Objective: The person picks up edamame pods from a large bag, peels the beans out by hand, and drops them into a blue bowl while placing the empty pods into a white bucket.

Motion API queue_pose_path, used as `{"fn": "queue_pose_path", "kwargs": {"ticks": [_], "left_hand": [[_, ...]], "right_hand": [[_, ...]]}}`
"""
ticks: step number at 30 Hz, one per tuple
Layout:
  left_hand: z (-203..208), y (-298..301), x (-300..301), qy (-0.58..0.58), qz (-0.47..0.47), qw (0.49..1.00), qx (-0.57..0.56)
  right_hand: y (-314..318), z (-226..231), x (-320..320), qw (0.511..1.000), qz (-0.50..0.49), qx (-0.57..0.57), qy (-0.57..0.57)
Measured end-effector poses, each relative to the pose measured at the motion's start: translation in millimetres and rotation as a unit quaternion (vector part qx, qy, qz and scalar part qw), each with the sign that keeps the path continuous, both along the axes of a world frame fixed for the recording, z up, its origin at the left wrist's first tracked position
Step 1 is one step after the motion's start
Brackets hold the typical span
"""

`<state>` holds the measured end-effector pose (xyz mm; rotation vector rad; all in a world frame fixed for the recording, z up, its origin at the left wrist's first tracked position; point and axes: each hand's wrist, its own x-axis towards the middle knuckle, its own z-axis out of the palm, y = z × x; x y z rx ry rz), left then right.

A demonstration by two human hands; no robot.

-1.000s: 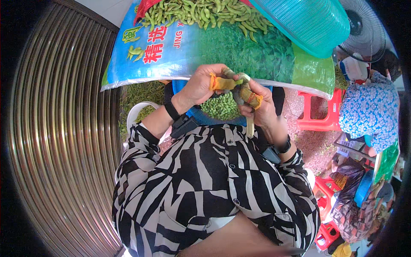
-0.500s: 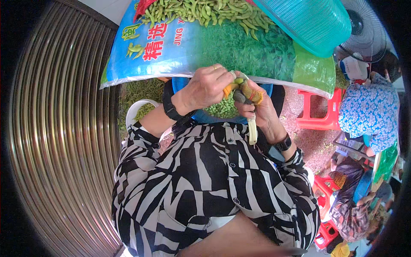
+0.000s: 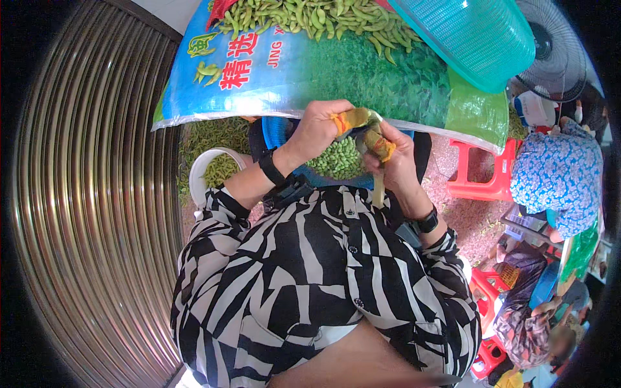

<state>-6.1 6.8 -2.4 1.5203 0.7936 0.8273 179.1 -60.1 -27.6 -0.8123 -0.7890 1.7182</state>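
Observation:
My left hand [image 3: 321, 126] is closed, its thumb wrapped in a yellow-brown cover, and its fingertips meet those of my right hand over a blue basin [image 3: 273, 131]. Whatever is pinched between them is blurred and mostly hidden. Shelled green beans [image 3: 337, 158] lie in the basin below. A similar yellow-brown cover sits on a digit of my right hand [image 3: 400, 165], whose fingers curl around a tool with a pale handle [image 3: 378, 189]. The handle hangs downward; the tool's working end cannot be made out.
A printed blue-green sack [image 3: 369, 77] spreads ahead, bearing green soybean pods [image 3: 317, 18] and a turquoise basket [image 3: 472, 45]. A white bucket [image 3: 199, 174] with pods stands left, beside a ribbed metal shutter [image 3: 97, 194]. At right are a red stool [image 3: 482, 187], a fan [image 3: 553, 55] and other people.
My left hand's fingers have curled in, and its wrapped thumb now points toward my right hand. The green pod seen between my fingers before is harder to make out.

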Motion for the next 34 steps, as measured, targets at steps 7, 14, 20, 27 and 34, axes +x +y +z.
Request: {"fn": "queue_pose_path", "kwargs": {"ticks": [7, 14, 20, 27, 34], "left_hand": [[-5.8, -0.9, -6.4, 0.040, -0.106, 0.993, -0.026], [-11.2, 2.3, -5.8, 0.100, -0.106, 0.981, 0.126], [-23.7, 0.2, -4.4, 0.088, -0.065, 0.992, 0.064], [-9.8, -6.8, -7.3, -0.001, -0.114, 0.993, -0.033], [14.7, 1.9, -43.4, 0.251, 0.040, 0.923, 0.290]], "right_hand": [[10.5, 0.7, -8.5, 0.884, -0.107, 0.256, -0.375], [8.1, -0.8, 1.9, 0.850, -0.080, 0.283, -0.437], [11.0, 2.6, 6.9, 0.786, -0.097, 0.357, -0.495], [18.5, 6.9, 12.3, 0.745, -0.067, 0.412, -0.521], [18.5, -10.9, 15.7, 0.800, -0.042, 0.331, -0.500]]}}
